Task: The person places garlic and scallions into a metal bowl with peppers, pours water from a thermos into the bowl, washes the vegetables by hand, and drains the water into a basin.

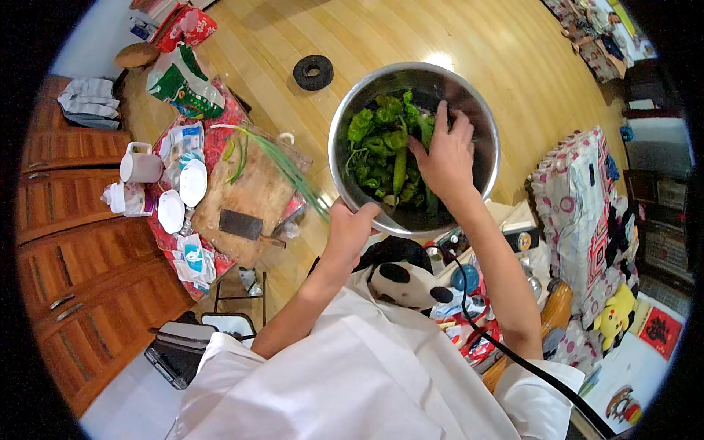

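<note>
A large stainless steel bowl (414, 72) is held out in front of me, tilted so its inside faces me. Green peppers (398, 165), wrinkled and long, fill much of it. My left hand (350, 233) grips the near left rim, thumb over the edge. My right hand (447, 158) reaches into the bowl at the right side of the peppers, fingers apart, with nothing visibly gripped. Long spring onions (275, 154) stretch from the wooden cutting board (213, 198) toward my left hand; whether it touches them I cannot tell. A cleaver (240, 224) lies on the board.
Left of me is a low table with a red cloth (163, 233), bearing white bowls (193, 182), a pitcher (141, 165) and a green-white bag (183, 86). A black ring-shaped object (313, 72) lies on the wood floor. A panda plush (405, 282) sits below the bowl. A black cable (506, 353) crosses my right side.
</note>
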